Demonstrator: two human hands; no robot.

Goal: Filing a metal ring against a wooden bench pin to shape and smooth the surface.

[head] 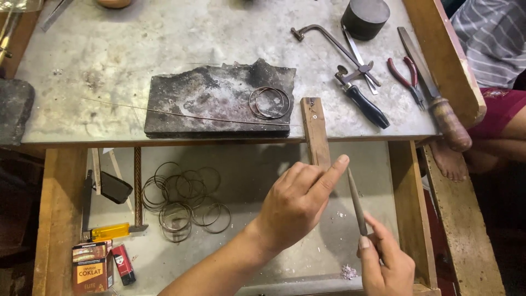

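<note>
Metal-topped workbench [109, 60] carries a charred block [219, 101] near its front edge, wire rings [269, 102] lying on it. Left hand [298, 200], fingers curled and index extended, presses against the wooden peg [315, 131] projecting from that edge. Right hand [386, 263] pinches a slim file [356, 200], held just beside the peg. Loose rings [183, 200] lie in the open drawer [405, 208] below.

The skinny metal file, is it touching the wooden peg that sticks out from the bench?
Apart. The head view shows the file in the right hand, with grey tray floor plainly visible between it and the wooden peg. The left hand rests at the peg.
</note>
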